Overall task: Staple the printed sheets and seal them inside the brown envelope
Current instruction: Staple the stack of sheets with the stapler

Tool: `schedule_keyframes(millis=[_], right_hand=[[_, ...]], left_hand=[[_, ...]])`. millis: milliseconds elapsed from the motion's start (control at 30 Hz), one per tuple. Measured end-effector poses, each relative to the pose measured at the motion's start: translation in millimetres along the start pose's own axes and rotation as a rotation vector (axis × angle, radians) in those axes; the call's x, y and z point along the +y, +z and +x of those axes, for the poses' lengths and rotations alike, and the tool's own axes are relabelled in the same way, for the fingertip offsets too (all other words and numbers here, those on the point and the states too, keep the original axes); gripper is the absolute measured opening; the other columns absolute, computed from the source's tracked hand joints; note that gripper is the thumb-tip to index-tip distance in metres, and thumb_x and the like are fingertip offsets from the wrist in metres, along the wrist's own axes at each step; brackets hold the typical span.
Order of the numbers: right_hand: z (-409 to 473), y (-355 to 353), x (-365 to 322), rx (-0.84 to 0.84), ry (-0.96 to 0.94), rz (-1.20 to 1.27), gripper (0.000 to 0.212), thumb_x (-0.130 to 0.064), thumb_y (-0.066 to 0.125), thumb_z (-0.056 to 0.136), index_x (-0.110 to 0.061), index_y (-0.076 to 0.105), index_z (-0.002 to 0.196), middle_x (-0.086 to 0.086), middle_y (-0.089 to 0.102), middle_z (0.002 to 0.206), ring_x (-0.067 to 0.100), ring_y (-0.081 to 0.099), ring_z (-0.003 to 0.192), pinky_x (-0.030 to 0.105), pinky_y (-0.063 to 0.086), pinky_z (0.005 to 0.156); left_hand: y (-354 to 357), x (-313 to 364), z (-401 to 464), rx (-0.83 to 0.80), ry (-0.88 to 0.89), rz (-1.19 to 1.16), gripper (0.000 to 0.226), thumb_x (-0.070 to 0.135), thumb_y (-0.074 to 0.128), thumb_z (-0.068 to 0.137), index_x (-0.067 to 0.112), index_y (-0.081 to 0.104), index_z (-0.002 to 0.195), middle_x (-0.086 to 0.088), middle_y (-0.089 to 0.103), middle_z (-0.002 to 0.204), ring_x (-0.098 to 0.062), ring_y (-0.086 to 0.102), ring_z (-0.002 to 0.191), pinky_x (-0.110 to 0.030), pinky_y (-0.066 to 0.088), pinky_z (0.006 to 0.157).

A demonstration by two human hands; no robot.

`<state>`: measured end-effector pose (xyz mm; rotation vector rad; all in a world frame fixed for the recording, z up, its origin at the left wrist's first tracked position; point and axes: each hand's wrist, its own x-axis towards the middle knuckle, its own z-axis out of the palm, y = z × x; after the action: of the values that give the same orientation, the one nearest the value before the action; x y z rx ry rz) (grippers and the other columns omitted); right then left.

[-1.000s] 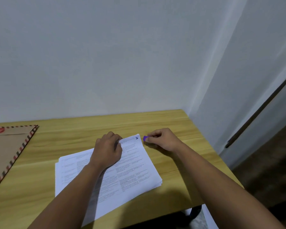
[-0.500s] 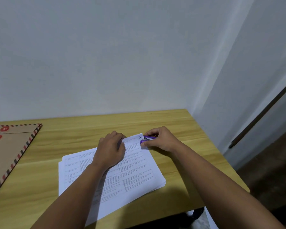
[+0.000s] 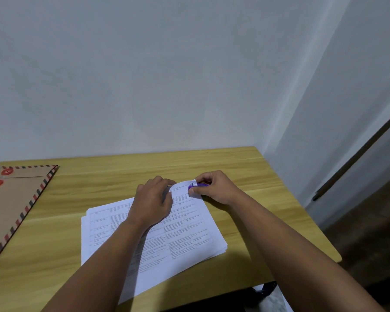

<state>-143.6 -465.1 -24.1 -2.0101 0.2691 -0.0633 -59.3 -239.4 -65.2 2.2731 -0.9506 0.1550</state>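
Head view: your left hand [image 3: 152, 200] lies flat, palm down, pinning the printed sheets [image 3: 153, 235] on the table [image 3: 245, 167]. Your right hand [image 3: 214, 188] is closed around a purple stapler [image 3: 195, 187] at the stack's far corner; whether it bites is unclear. The paper is light and limp and fans easily, so keep it pressed near that corner. The brown envelope [image 3: 11, 206] lies well apart at left.
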Motion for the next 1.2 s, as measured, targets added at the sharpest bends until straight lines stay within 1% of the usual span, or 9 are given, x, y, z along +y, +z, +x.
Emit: schedule_keyframes(millis=[167, 300, 500, 633, 733, 867, 1000, 1100, 1200], right_hand=[[1.6, 2.5, 2.8, 0.006, 0.011, 0.049, 0.022, -0.019, 0.088, 0.084, -0.003, 0.079, 0.097, 0.013, 0.079, 0.091, 0.011, 0.069, 0.076, 0.03, 0.057, 0.075], [6.3, 7.6, 6.7, 0.019, 0.006, 0.077, 0.023, -0.017, 0.087, 0.085, 0.002, 0.077, 0.092, 0.008, 0.064, 0.076, 0.013, 0.059, 0.069, 0.029, 0.049, 0.068], [8.6, 8.6, 7.0, 0.033, 0.006, 0.034, 0.021, -0.014, 0.085, 0.086, 0.004, 0.075, 0.086, -0.011, 0.051, 0.059, 0.004, 0.048, 0.056, 0.021, 0.041, 0.059], [2.8, 8.2, 3.6, 0.035, -0.013, -0.021, 0.019, -0.023, 0.087, 0.083, -0.007, 0.079, 0.087, 0.005, 0.069, 0.07, 0.006, 0.059, 0.065, 0.026, 0.047, 0.065], [-1.3, -3.2, -0.2, 0.016, -0.002, -0.202, 0.032, -0.039, 0.092, 0.069, -0.019, 0.08, 0.09, -0.004, 0.078, 0.086, 0.009, 0.069, 0.078, 0.033, 0.056, 0.075], [-17.9, -41.8, 6.2, 0.115, 0.057, -0.399, 0.035, -0.042, 0.094, 0.068, -0.022, 0.079, 0.092, -0.008, 0.077, 0.089, 0.012, 0.071, 0.087, 0.034, 0.058, 0.081], [-54.7, -78.7, 21.8, 0.205, 0.18, -0.507, 0.04, -0.053, 0.09, 0.063, -0.027, 0.074, 0.088, -0.009, 0.074, 0.088, 0.014, 0.07, 0.085, 0.039, 0.061, 0.081], [-72.5, -95.2, 24.0, 0.214, 0.224, -0.611, 0.051, -0.064, 0.083, 0.059, -0.025, 0.071, 0.089, -0.009, 0.073, 0.089, 0.016, 0.069, 0.085, 0.041, 0.06, 0.081], [-73.4, -92.0, 12.2, 0.278, 0.208, -0.695, 0.055, -0.065, 0.084, 0.069, -0.032, 0.069, 0.111, -0.01, 0.068, 0.111, 0.019, 0.066, 0.105, 0.037, 0.055, 0.087]], left_hand=[[0.3, 0.6, -0.7, 0.0, -0.002, 0.01, 0.034, 0.03, 0.05, 0.087, 0.036, 0.063, 0.118, 0.016, 0.057, 0.096, -0.014, 0.057, 0.094, -0.042, 0.041, 0.087], [0.0, 0.1, 0.3, 0.001, 0.002, 0.011, 0.035, 0.029, 0.052, 0.087, 0.036, 0.063, 0.119, 0.015, 0.057, 0.095, -0.014, 0.057, 0.093, -0.042, 0.042, 0.086], [-0.4, 0.4, -0.3, 0.007, 0.021, 0.027, 0.037, 0.03, 0.053, 0.086, 0.034, 0.065, 0.121, 0.016, 0.055, 0.092, -0.015, 0.057, 0.089, -0.043, 0.044, 0.084], [-0.9, 0.1, 0.8, 0.015, 0.037, 0.048, 0.037, 0.029, 0.053, 0.086, 0.034, 0.064, 0.121, 0.016, 0.05, 0.087, -0.014, 0.054, 0.085, -0.042, 0.044, 0.081], [1.6, -0.7, 2.5, 0.017, 0.051, 0.081, 0.036, 0.027, 0.055, 0.085, 0.034, 0.065, 0.118, 0.015, 0.048, 0.086, -0.016, 0.053, 0.082, -0.041, 0.044, 0.079], [8.8, 0.6, 4.8, 0.01, 0.091, 0.127, 0.036, 0.023, 0.055, 0.082, 0.031, 0.069, 0.114, 0.011, 0.053, 0.092, -0.018, 0.052, 0.084, -0.04, 0.043, 0.077], [25.6, 18.8, 6.9, -0.021, 0.193, 0.148, 0.032, 0.026, 0.054, 0.083, 0.028, 0.07, 0.111, 0.008, 0.054, 0.093, -0.022, 0.052, 0.084, -0.04, 0.042, 0.076], [37.8, 46.1, 8.1, -0.08, 0.25, 0.178, 0.034, 0.029, 0.051, 0.083, 0.027, 0.068, 0.113, 0.004, 0.054, 0.098, -0.024, 0.051, 0.088, -0.042, 0.043, 0.077], [28.0, 59.6, 8.3, -0.064, 0.216, 0.213, 0.037, 0.034, 0.051, 0.085, 0.029, 0.064, 0.12, 0.003, 0.057, 0.109, -0.026, 0.052, 0.098, -0.044, 0.043, 0.084]])
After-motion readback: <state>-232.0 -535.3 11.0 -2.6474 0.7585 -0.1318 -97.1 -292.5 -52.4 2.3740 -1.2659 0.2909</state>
